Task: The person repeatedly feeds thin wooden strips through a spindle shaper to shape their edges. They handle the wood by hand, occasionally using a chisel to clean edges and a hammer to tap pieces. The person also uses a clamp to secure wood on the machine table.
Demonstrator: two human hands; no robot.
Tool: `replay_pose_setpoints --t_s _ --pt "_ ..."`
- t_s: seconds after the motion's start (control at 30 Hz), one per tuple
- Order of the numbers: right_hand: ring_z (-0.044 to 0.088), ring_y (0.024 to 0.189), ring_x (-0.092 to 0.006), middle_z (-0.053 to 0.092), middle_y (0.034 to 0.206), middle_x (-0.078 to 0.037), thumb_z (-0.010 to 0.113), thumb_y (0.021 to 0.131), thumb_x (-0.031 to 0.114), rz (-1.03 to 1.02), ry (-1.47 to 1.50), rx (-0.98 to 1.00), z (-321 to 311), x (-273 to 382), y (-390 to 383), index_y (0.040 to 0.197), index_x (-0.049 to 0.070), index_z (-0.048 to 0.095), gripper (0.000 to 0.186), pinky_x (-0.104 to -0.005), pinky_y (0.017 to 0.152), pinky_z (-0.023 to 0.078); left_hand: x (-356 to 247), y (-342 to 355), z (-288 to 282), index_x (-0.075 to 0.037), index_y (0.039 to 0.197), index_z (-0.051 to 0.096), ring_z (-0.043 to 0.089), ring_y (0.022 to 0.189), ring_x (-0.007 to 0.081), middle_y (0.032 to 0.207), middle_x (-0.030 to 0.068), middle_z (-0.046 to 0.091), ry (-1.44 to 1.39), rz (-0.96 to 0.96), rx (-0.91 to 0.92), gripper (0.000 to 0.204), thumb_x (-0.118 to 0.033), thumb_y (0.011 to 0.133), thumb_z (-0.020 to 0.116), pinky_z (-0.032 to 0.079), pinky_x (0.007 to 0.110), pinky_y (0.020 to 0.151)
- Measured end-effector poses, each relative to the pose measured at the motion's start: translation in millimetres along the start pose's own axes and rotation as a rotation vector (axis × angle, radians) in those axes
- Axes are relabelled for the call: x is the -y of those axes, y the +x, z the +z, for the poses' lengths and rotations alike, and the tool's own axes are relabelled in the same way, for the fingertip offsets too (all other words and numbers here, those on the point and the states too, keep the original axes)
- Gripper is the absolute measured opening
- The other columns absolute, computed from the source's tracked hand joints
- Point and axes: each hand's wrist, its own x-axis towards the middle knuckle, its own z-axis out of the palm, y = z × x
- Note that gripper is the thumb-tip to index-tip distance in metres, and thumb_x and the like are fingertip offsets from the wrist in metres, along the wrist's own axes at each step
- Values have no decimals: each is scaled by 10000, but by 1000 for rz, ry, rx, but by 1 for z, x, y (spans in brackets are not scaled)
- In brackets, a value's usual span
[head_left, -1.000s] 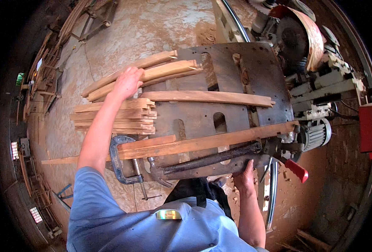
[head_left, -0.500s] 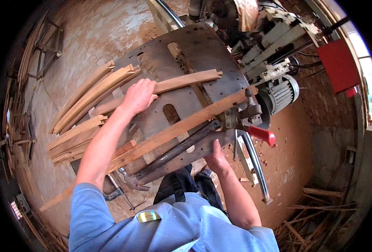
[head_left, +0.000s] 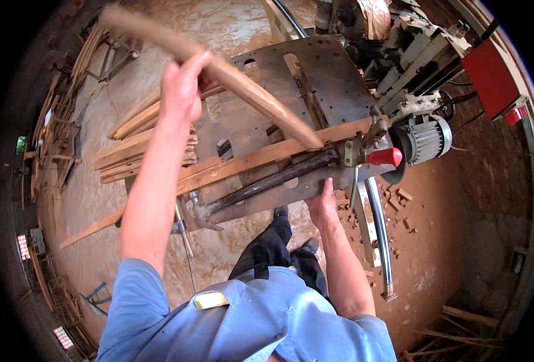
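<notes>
The left hand [head_left: 182, 89] closes around the middle of a wooden strip [head_left: 261, 101], holding it aslant above the surface [head_left: 339, 71]. The strip's blurred upper end reaches out beyond the far-left corner; its lower end comes over the board [head_left: 246, 163] that runs along the near edge, and whether the two touch cannot be told. The right hand [head_left: 322, 206] is at the near edge, right of its middle, thumb pointing up; its fingers are mostly hidden, so how firmly they grip cannot be told.

Between the board and the near edge lies a hammer [head_left: 273, 181], its head toward the near-left corner, beside a partly hidden clamp [head_left: 184, 232]. A stack of strips [head_left: 143, 154] juts past the left edge. By the near-right corner are a red handle [head_left: 385, 157] and, just off the right edge, a motor [head_left: 425, 140].
</notes>
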Motion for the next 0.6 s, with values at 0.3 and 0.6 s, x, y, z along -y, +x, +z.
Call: replay_pose_setpoints --t_s 0.3,0.6 --pt "382 1351 -286 390 1477 -71 388 982 556 16 26 14 -32 -2 -45 1451 143 328 628 -529 1123 303 103 -196 -43 -57 1039 481 522 977 251 1092 118 507 -574 -578 -537 269 -195 845 607 498 456 886" --pt "355 1368 -269 362 1493 -49 356 981 572 73 -38 74 -60 2 -117 1470 182 297 628 -518 1145 271 95 -272 -51 -2 1159 463 508 1142 330 1196 210 507 -544 -753 -557 398 -238 863 590 420 497 1039"
